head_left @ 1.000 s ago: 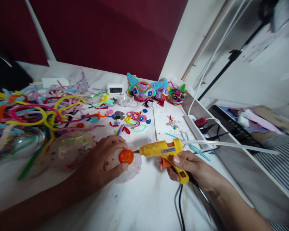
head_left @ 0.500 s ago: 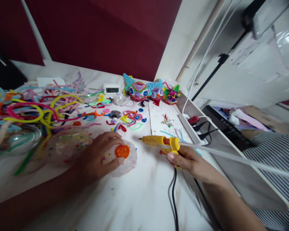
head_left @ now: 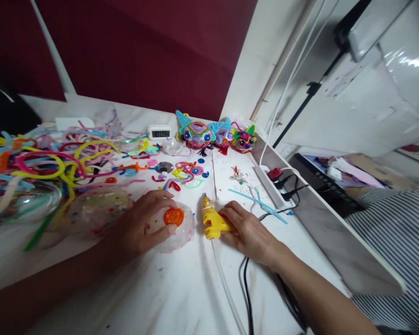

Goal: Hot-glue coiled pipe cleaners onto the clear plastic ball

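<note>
In the head view my left hand (head_left: 148,223) rests with thumb and fingers around an orange pipe-cleaner coil (head_left: 173,217). This coil lies on a round, translucent, speckled disc (head_left: 176,241) on the white table. To the right of the disc, my right hand (head_left: 247,230) grips a yellow hot glue gun (head_left: 211,218) by its handle. Its nozzle points away from me, and a long clear glue stick (head_left: 223,281) trails from its back towards me. Another speckled, translucent round piece (head_left: 99,209) sits left of my left hand.
Behind lie curled pipe-cleaner bits (head_left: 188,172) and a tangle of pipe cleaners (head_left: 56,160). Decorated animal heads (head_left: 197,135) stand at the back beside a digital clock (head_left: 159,132). A power strip (head_left: 274,186) runs along the right-hand board (head_left: 335,232). A person in striped clothing (head_left: 394,242) is beyond it.
My right hand has brought the glue gun left and lower, turning its nozzle from leftward to away from me. My left hand keeps its hold on the orange coil.
</note>
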### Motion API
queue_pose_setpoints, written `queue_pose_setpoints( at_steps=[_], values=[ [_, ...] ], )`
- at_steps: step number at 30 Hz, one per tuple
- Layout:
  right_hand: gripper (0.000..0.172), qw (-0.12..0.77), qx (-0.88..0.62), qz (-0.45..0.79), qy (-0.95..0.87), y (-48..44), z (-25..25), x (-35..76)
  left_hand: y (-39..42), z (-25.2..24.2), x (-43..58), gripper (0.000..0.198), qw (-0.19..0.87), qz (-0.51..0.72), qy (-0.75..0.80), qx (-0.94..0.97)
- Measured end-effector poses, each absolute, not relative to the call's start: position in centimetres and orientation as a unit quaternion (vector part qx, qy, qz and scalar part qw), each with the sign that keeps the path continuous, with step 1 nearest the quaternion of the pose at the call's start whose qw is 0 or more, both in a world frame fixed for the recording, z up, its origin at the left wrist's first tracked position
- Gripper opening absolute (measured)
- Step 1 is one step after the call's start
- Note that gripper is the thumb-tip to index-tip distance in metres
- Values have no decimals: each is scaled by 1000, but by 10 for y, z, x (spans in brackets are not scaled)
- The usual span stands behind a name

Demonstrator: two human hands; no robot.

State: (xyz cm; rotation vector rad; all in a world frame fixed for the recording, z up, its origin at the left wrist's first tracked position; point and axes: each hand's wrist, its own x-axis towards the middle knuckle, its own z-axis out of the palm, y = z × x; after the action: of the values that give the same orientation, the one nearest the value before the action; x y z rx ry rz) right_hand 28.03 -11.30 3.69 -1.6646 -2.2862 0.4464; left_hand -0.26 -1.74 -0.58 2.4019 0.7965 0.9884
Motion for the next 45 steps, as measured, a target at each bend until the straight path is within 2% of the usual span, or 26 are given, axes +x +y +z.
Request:
queue_pose_setpoints(
  at_steps=[11,15,19,23,28,38,45],
  values=[
    [38,115,-570,105,-807,-118,34,274,-12,-12,-4,26,212,360,267,868],
    [31,202,-529,97,-818,-127,46,264,-12,-12,-3,26,221,359,256,870],
    [35,265,-466,100,-838,-124,49,243,-12,-12,-3,26,230,360,257,867],
    [37,257,-449,60,-853,-114,42,230,-12,-12,-3,27,234,358,260,866],
    [47,243,-444,41,-861,-108,34,226,-13,-12,-2,26,234,361,253,867],
    [43,236,-439,6,-867,-105,31,220,-16,-7,-2,25,220,355,256,872],
    [48,252,-443,9,-860,-107,26,218,-18,-11,-3,28,202,355,279,869]
  ],
)
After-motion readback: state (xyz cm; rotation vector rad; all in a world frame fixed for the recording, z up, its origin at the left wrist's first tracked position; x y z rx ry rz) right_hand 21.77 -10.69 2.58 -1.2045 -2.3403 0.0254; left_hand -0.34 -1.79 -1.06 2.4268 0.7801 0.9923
